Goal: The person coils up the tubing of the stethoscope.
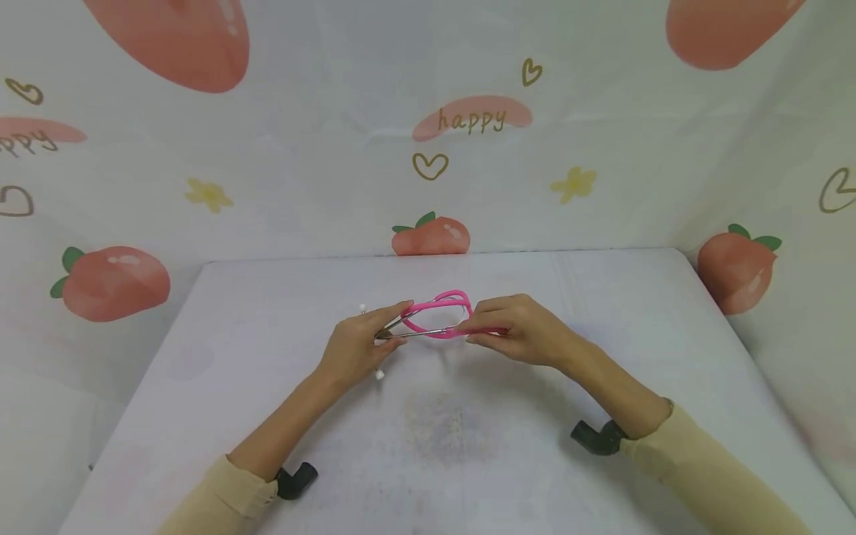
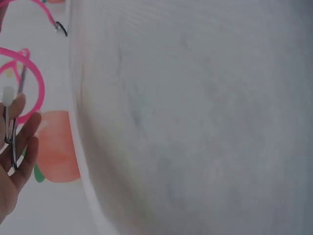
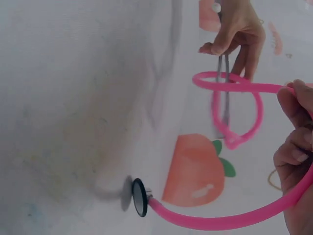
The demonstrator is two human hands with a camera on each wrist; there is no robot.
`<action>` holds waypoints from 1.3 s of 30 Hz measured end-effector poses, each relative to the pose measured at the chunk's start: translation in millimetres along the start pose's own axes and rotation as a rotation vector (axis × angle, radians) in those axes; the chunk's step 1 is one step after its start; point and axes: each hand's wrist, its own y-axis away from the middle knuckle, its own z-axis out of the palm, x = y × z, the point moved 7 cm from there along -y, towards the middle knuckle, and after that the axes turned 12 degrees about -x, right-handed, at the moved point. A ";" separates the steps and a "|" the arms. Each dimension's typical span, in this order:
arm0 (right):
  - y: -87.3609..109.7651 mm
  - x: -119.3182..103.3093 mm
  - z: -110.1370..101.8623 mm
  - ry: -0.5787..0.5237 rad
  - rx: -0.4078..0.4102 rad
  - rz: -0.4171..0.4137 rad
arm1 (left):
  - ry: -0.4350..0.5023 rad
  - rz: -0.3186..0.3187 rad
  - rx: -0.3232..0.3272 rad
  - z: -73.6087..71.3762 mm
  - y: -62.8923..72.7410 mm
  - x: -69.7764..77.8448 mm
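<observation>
A pink stethoscope (image 1: 438, 302) is held above the table between both hands, its tubing looped over the metal ear tubes (image 1: 417, 333). My left hand (image 1: 351, 345) grips those ear tubes near the end with the white ear tips (image 1: 380, 375). On the other side, my right hand (image 1: 524, 331) pinches the pink tubing. Seen from the right wrist, a length of tubing (image 3: 215, 223) runs down from the right hand (image 3: 298, 127) to a round, dark-rimmed chest piece (image 3: 140, 198), which hangs close to the tabletop. The head view does not show the chest piece clearly.
The white table (image 1: 441, 461) has faint stains near its middle. Behind it hangs a pale cloth (image 1: 321, 186) printed with peaches, hearts and flowers. Dark fittings (image 1: 297, 481) stick out by both sleeve cuffs.
</observation>
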 end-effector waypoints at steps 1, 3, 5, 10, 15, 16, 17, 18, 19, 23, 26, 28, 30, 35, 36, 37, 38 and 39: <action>-1.8 -1.0 -0.1 0.001 -0.006 0.000 | -0.011 0.000 0.004 0.2 0.0 0.4; -4.8 -2.2 0.0 -0.002 -0.015 -0.002 | -0.032 0.001 0.012 0.9 0.0 1.1; -7.6 -2.9 0.7 -0.015 -0.026 -0.003 | -0.060 -0.005 0.023 1.0 -0.1 1.7; -13.0 -4.9 2.3 -0.071 -0.040 -0.004 | -0.101 -0.070 0.042 -0.9 -0.7 -0.9; -17.2 -7.7 -3.1 -0.139 -0.001 -0.027 | -0.136 -0.087 -0.006 1.8 -0.4 -1.9; -17.6 -7.2 -4.5 -0.149 0.010 -0.030 | -0.145 -0.081 -0.024 3.1 -0.3 -1.4; -18.1 -7.1 -6.1 -0.162 0.021 -0.034 | -0.156 -0.073 -0.042 4.4 -0.3 -0.6; -18.3 -6.5 -7.4 -0.170 0.031 -0.038 | -0.164 -0.063 -0.057 5.5 -0.2 0.3; -18.3 -5.8 -8.7 -0.180 0.041 -0.043 | -0.177 -0.052 -0.072 6.6 -0.1 1.3; -18.7 -3.1 -12.1 -0.217 0.073 -0.059 | -0.213 -0.008 -0.111 9.9 -0.1 6.6; -18.8 0.0 -13.7 -0.237 0.088 -0.052 | -0.229 0.040 -0.133 13.0 -0.2 11.8; -19.0 2.7 -15.0 -0.245 0.094 -0.038 | -0.228 0.078 -0.142 15.1 -0.4 15.4; -18.9 5.6 -16.7 -0.246 0.100 -0.016 | -0.218 0.106 -0.141 16.0 -0.3 18.7; -19.1 12.9 -19.6 -0.259 0.094 0.033 | -0.181 0.138 -0.145 16.9 -0.4 22.9; -19.3 14.2 -19.8 -0.272 0.089 0.040 | -0.179 0.148 -0.149 17.3 -0.3 23.5; -19.7 15.6 -20.0 -0.285 0.084 0.049 | -0.173 0.163 -0.148 17.5 -0.4 24.5; -19.9 17.0 -20.1 -0.298 0.078 0.058 | -0.170 0.179 -0.148 17.8 -0.5 25.6; -20.3 19.1 -20.1 -0.322 0.072 0.075 | -0.168 0.196 -0.147 17.8 -0.5 27.0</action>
